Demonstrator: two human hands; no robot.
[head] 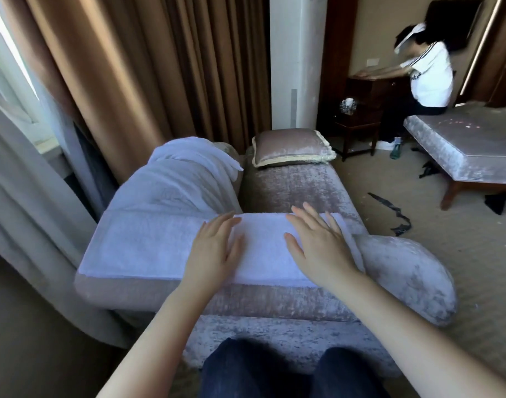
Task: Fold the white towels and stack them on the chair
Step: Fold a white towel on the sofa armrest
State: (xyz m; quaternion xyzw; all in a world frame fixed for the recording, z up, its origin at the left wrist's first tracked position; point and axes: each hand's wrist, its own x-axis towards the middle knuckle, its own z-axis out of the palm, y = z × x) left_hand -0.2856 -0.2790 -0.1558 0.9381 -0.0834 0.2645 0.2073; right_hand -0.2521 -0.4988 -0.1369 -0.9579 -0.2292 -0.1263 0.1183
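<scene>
The grey strip on the white cabinet [294, 106] behind the chair is too blurred to read.

Task item: one folded towel [148, 245], white terry, forms a long flat rectangle. It lies across the near end of the chair [274, 300], with its long near edge running close along the front edge of the upholstery. A visible layer line near the left end marks the fold.

Hands: the left hand [214, 248] and the right hand [317, 242] both rest palm down on the right half of the towel, fingers straight and spread, gripping nothing.

Remaining stock: a loose pile of white towels [177, 173] is heaped on the left arm of the chair, just beyond the folded towel.

Clearances: bare seat extends from the towel's far edge to a cushion [292, 147]. A grey curtain [22, 182] hangs close on the left. On the right is open carpet [435, 254] with black scraps [398, 214], then a bench [470, 142]. A second person [429, 76] works at a dark desk, well apart.
</scene>
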